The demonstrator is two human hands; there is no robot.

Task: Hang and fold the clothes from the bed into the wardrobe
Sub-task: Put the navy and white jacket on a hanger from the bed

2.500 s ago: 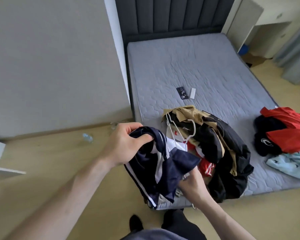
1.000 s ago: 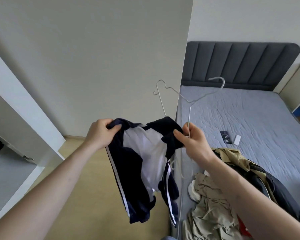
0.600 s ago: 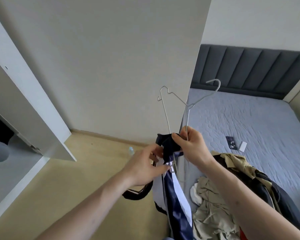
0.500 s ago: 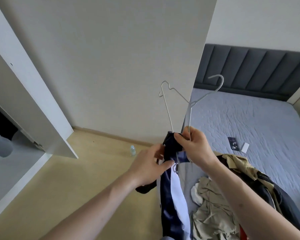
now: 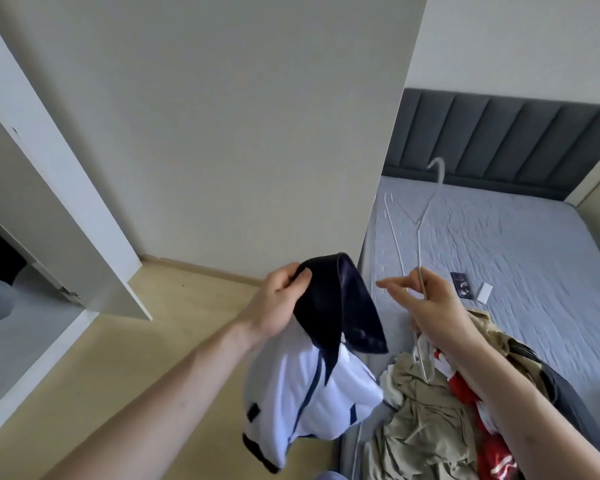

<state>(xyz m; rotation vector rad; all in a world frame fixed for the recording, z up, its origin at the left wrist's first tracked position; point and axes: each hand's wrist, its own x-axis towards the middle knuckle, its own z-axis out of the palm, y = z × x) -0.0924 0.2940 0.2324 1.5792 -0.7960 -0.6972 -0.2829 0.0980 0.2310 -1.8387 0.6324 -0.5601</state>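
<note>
My left hand (image 5: 278, 303) grips the dark collar of a navy and white garment (image 5: 321, 372), which hangs down over the floor beside the bed. My right hand (image 5: 426, 304) pinches a thin white wire hanger (image 5: 419, 244) by its wire, hook pointing up toward the headboard. The two hands are apart, with the hanger clear of the garment. A heap of clothes (image 5: 440, 417), beige, red and black, lies on the grey mattress (image 5: 499, 244) under my right forearm. The wardrobe's open white door (image 5: 66, 216) stands at the left.
A large off-white wardrobe side panel (image 5: 222, 126) fills the middle, hard against the bed's left edge. A dark phone (image 5: 460, 290) and a small white box (image 5: 485, 293) lie on the mattress. The dark padded headboard (image 5: 499, 140) is behind. Wood floor (image 5: 153, 341) lies below.
My hands have drawn apart: the left now holds the garment alone by its collar, and the right holds only the hanger, which has swung right over the mattress.
</note>
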